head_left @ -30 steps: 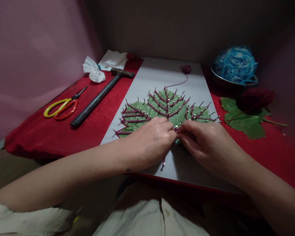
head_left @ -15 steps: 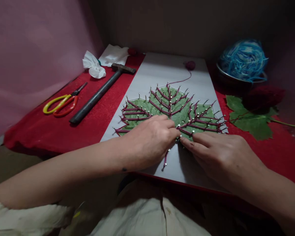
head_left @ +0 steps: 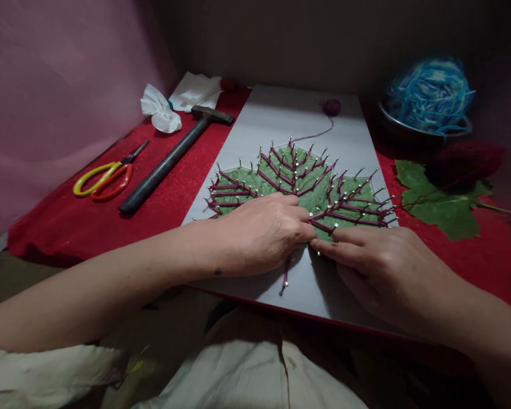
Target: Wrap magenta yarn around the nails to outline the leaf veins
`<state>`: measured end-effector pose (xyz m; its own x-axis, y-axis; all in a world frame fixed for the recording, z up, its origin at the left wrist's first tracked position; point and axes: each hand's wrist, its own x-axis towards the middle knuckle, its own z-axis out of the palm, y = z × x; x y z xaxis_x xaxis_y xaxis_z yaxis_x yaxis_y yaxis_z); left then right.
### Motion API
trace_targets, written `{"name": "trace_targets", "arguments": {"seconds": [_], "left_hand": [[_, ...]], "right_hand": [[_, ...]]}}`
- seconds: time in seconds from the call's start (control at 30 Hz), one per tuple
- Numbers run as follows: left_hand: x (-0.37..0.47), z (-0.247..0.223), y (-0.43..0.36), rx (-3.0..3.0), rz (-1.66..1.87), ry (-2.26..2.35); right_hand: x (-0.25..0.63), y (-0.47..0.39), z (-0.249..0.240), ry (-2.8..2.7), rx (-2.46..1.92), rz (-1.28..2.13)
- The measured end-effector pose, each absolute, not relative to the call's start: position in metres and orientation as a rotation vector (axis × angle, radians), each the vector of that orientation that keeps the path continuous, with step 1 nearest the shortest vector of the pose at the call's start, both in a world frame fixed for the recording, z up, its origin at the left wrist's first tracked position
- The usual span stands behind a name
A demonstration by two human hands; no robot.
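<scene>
A green leaf shape (head_left: 313, 199) lies on a white board (head_left: 264, 116), with several nails around its edge and along its veins. Purple yarn (head_left: 315, 136) is strung between the nails and runs back to a small purple ball (head_left: 331, 107). My left hand (head_left: 276, 230) rests over the lower middle of the leaf, its fingers closed; whatever they pinch is too small to make out. Close beside it, my right hand (head_left: 381, 255) has its fingertips at the leaf's base, bent together, touching a nail there.
On the red cloth (head_left: 59, 227) at left are scissors (head_left: 106, 179), a hammer (head_left: 174, 153) and crumpled white tissue (head_left: 159, 111). At right, blue yarn (head_left: 430, 96) fills a metal bowl, near a real leaf (head_left: 447, 207) and a dark red ball (head_left: 468, 162).
The view has shifted slightly. My left hand has moved a little to the right, and its fingertips now nearly meet those of my right hand at the leaf's base.
</scene>
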<state>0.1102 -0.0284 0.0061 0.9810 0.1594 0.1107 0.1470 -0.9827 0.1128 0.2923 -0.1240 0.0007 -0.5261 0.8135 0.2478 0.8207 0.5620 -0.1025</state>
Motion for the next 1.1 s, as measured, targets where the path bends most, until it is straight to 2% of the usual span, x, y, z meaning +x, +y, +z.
{"name": "trace_targets", "arguments": {"seconds": [0.13, 0.6, 1.1], "left_hand": [[0.107, 0.007, -0.03, 3.037, 0.202, 0.273], [0.087, 0.013, -0.053, 2.948, 0.461, 0.503], [0.074, 0.002, -0.071, 2.785, 0.59, 0.545]], "right_hand": [[0.291, -0.125, 0.002, -2.549, -1.457, 0.03], [0.282, -0.15, -0.004, -2.358, -1.455, -0.206], [0.256, -0.148, -0.007, -2.464, -1.35, -0.706]]}}
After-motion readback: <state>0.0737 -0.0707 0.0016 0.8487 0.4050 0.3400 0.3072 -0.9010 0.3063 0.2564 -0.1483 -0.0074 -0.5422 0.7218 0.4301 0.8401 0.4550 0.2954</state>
